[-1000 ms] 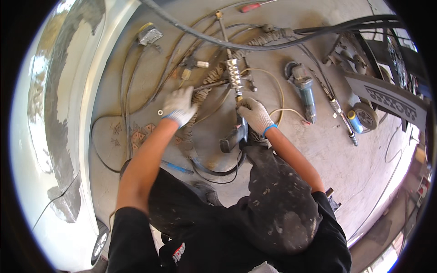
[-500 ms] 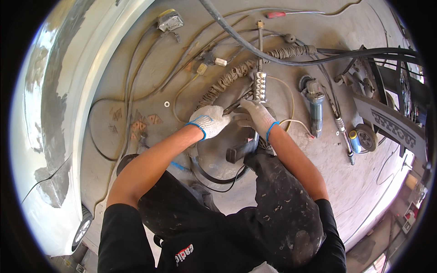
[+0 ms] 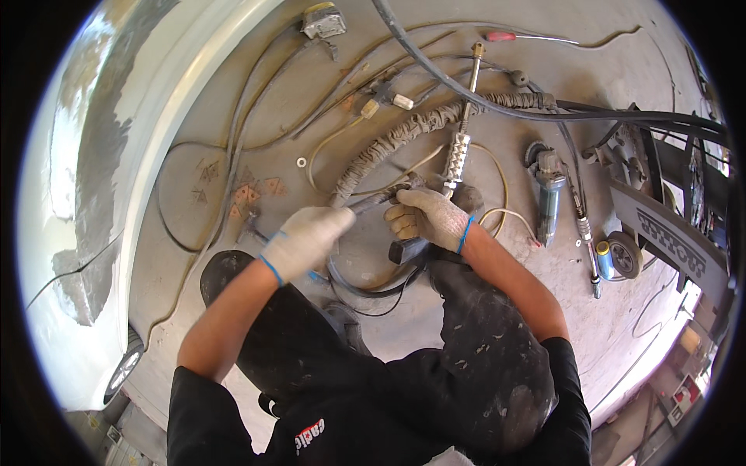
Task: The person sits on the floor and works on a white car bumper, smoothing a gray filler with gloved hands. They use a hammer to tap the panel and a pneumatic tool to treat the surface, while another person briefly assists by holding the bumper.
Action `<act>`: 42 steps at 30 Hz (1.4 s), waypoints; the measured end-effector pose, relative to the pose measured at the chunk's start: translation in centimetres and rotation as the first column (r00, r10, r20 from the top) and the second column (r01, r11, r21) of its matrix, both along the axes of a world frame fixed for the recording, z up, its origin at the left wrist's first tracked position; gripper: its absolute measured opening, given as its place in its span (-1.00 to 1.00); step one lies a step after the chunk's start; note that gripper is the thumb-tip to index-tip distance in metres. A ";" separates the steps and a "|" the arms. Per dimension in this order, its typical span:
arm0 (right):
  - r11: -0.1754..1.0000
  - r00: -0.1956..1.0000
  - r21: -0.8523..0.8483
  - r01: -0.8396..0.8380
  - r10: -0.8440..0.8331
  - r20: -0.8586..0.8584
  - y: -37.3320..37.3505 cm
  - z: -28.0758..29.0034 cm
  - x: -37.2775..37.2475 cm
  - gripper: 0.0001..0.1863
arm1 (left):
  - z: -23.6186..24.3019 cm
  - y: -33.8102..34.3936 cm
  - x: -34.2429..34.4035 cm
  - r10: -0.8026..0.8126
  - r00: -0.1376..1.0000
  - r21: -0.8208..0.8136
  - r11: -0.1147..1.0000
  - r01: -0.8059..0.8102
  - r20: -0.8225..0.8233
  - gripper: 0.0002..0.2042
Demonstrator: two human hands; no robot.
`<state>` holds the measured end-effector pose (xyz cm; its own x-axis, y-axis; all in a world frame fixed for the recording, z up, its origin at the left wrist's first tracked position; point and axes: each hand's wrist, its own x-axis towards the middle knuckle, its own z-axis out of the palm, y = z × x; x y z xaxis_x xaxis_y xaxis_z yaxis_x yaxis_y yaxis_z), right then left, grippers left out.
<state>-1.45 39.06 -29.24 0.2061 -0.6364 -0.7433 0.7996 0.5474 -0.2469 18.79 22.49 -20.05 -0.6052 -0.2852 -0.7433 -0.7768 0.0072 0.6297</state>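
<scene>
Dark bar: the dark bar (image 3: 374, 203) lies at the centre of the work area, slanting between the gloved hands, left end nearer the person.
Right hand: the right hand (image 3: 435, 216) is at the bar's right end, fingers curled; whether they grip the bar cannot be told.
Left hand: the left hand (image 3: 307, 242) is blurred, its fingertips by the bar's left end; grasp or release cannot be determined.
Silver tool: the silver tool (image 3: 457, 159), ridged, stands just beyond the right hand, its rod running to the far side.
Sleeved hose: the sleeved hose (image 3: 396, 144), wrinkled and brown, arcs across the floor beyond the bar.
Grinder: the angle grinder (image 3: 550, 198) lies to the right of the silver tool.
Screwdriver: the red-handled screwdriver (image 3: 501, 36) lies at the far side.
Floor, left: reddish triangular pieces (image 3: 245, 194) lie near a pale ring (image 3: 301, 162).
Vehicle: a white vehicle body (image 3: 93, 233) with grey patches borders the left.
</scene>
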 end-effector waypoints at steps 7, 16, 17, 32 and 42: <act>1.000 1.000 -0.009 -0.015 0.015 0.005 -1.7 0.2 0.6 -0.71 | -0.4 4.1 3.8 0.230 0.973 0.885 0.455 -0.102 -0.006 -0.49; 0.967 0.825 0.014 -0.255 0.225 -0.519 -4.9 15.2 -1.5 -0.86 | 2.6 3.4 1.9 -0.607 0.751 -0.590 0.715 0.375 -0.259 -0.63; 0.947 0.736 -0.082 -0.309 0.184 -0.652 -5.9 15.8 -1.9 -0.88 | 2.7 1.4 2.1 -0.520 0.802 -0.705 0.684 0.184 -0.295 -0.64; 0.480 -0.209 0.138 -0.866 -0.097 -0.973 -18.8 14.9 -4.9 -0.71 | 16.3 -19.1 13.0 -0.097 0.932 -0.841 -0.473 0.265 0.348 -0.18; 0.557 0.309 -0.614 -0.559 -0.548 -0.777 -21.3 17.4 -2.3 -0.56 | 18.9 -23.8 2.4 -0.403 0.908 -0.982 0.187 -0.037 -0.111 -0.74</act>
<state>-3.71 17.72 -11.80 -0.1529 -0.9313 0.3307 -0.2493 -0.2874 -0.9248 21.23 -1.28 -1.19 -0.8489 -0.4750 0.2319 -0.4434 0.8787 0.1767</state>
